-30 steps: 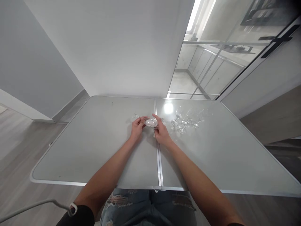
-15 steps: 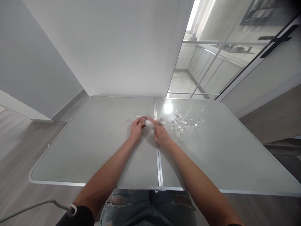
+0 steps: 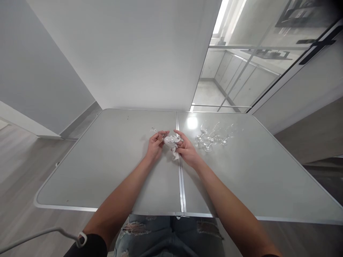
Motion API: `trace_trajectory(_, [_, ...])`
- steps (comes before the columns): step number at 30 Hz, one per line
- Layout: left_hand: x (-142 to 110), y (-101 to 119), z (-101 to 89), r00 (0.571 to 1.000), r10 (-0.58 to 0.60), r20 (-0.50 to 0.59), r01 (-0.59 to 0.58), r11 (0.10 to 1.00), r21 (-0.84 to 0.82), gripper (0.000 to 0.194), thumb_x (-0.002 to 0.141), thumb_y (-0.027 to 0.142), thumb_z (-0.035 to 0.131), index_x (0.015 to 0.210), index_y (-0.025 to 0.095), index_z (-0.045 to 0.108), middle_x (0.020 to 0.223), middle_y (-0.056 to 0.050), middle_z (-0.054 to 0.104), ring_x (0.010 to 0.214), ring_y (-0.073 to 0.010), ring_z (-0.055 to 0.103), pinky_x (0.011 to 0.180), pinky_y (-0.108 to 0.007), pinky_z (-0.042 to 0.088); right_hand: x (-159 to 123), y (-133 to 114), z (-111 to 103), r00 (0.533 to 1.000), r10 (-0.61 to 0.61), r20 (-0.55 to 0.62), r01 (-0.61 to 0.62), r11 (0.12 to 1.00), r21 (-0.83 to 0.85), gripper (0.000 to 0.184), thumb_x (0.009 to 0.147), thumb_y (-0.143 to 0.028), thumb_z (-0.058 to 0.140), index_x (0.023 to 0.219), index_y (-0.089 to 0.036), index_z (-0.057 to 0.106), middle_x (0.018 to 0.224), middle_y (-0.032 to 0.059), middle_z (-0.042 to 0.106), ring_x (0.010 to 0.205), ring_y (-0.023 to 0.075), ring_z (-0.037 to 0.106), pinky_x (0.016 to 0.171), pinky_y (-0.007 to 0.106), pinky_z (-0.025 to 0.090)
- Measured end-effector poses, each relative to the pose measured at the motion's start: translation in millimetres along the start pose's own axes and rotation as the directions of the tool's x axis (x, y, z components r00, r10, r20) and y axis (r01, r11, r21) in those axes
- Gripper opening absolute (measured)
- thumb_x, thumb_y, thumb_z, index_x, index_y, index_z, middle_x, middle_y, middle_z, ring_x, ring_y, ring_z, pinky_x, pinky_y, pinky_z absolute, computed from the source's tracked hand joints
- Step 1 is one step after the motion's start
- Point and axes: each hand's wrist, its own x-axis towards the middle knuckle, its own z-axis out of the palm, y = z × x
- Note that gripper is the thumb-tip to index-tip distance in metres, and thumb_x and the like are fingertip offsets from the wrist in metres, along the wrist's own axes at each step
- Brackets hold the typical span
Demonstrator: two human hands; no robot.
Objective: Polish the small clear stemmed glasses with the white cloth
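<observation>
Over the middle of the table, my left hand (image 3: 156, 143) is closed around the stem of a small clear stemmed glass. Its foot (image 3: 153, 130) sticks out beyond the fingers on the left, and its bowl points right, lying sideways. A white cloth (image 3: 171, 142) lies bunched against the bowl, with one end hanging down. My right hand (image 3: 185, 148) grips the cloth near the rim, thumb and forefinger raised apart. Part of the bowl is hidden by cloth and fingers.
To the right, several clear stemmed glasses (image 3: 211, 137) stand close together on the grey folding table (image 3: 107, 160). A metal-edged seam (image 3: 181, 192) runs down the table's middle. A white wall (image 3: 134, 53) rises behind, and a glass door (image 3: 230, 78) is at the back right.
My right hand has shifted slightly right and opened its grip at the top. The cloth has bunched differently, and one end now hangs below the bowl. My left hand stays nearly in place.
</observation>
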Motion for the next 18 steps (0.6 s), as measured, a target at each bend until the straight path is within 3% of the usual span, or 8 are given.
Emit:
trace_trajectory(3, [1.6, -4.8, -2.4, 0.998, 0.006, -0.061, -0.004, 0.999, 0.036, 0.027, 0.082, 0.043, 0.077, 0.091, 0.017, 0.076, 0.114, -0.011, 0.072, 0.097, -0.0189, 0.067, 0.082, -0.029, 0.052, 0.5, 6.9, 6.2, 0.984, -0.172, -0.044, 0.149, 0.937, -0.314, 0.077, 0.074, -0.007, 0.059, 0.147, -0.027, 0.046, 0.085, -0.0011, 0.068, 0.073, 0.0148, 0.061, 0.068, 0.026, 0.049])
trace_trajectory(5, [1.9, -6.1, -2.6, 0.997, 0.018, -0.076, -0.014, 0.998, 0.059, 0.027, 0.083, 0.042, 0.076, 0.09, 0.016, 0.075, 0.114, -0.012, 0.072, 0.095, -0.0178, 0.067, 0.081, -0.028, 0.053, 0.7, 9.8, 10.0, 0.972, -0.233, -0.037, 0.195, 0.882, -0.43, 0.073, 0.074, -0.009, 0.062, 0.144, -0.025, 0.049, 0.086, -0.0006, 0.068, 0.075, 0.0153, 0.061, 0.072, 0.028, 0.049])
trace_trajectory(9, [1.8, -4.1, 0.9, 0.998, -0.011, -0.057, 0.013, 0.999, 0.042, 0.039, 0.077, 0.039, 0.083, 0.107, 0.018, 0.07, 0.116, -0.013, 0.072, 0.096, -0.0192, 0.069, 0.081, -0.03, 0.054, 3.9, 13.1, 8.0, 0.954, -0.256, -0.159, 0.179, 0.907, -0.381, 0.056, 0.079, -0.023, 0.073, 0.132, -0.023, 0.056, 0.087, 0.0007, 0.07, 0.076, 0.0163, 0.062, 0.073, 0.029, 0.049])
trace_trajectory(13, [1.8, 0.9, 4.6, 0.99, -0.022, -0.136, 0.015, 0.999, -0.048, 0.059, 0.071, 0.039, 0.088, 0.118, 0.025, 0.056, 0.119, -0.009, 0.07, 0.089, -0.0179, 0.073, 0.083, -0.034, 0.057, 6.9, 14.5, -6.3, 0.922, -0.274, -0.275, 0.176, 0.926, -0.334, 0.051, 0.084, -0.031, 0.072, 0.131, -0.024, 0.053, 0.083, -0.0002, 0.07, 0.071, 0.0163, 0.062, 0.069, 0.029, 0.049])
trace_trajectory(15, [1.2, 3.3, 4.9, 0.987, 0.001, -0.163, -0.009, 0.999, -0.046, 0.057, 0.074, 0.042, 0.085, 0.119, 0.028, 0.053, 0.115, -0.005, 0.068, 0.083, -0.0164, 0.073, 0.08, -0.033, 0.058, 6.2, 13.7, -13.3, 0.905, -0.356, -0.231, 0.208, 0.846, -0.491, 0.047, 0.086, -0.029, 0.07, 0.131, -0.026, 0.055, 0.089, 0.001, 0.071, 0.072, 0.0171, 0.062, 0.069, 0.03, 0.05])
trace_trajectory(18, [-0.1, 4.3, 3.5, 0.98, 0.064, -0.187, -0.045, 0.993, 0.106, 0.038, 0.078, 0.045, 0.08, 0.103, 0.025, 0.058, 0.088, 0.002, 0.062, 0.065, -0.0107, 0.065, 0.058, -0.023, 0.052, 2.7, 10.1, -17.6, 0.896, -0.444, 0.003, 0.314, 0.629, -0.711, 0.039, 0.087, -0.024, 0.064, 0.126, -0.029, 0.063, 0.109, 0.0056, 0.072, 0.092, 0.0232, 0.063, 0.083, 0.038, 0.051])
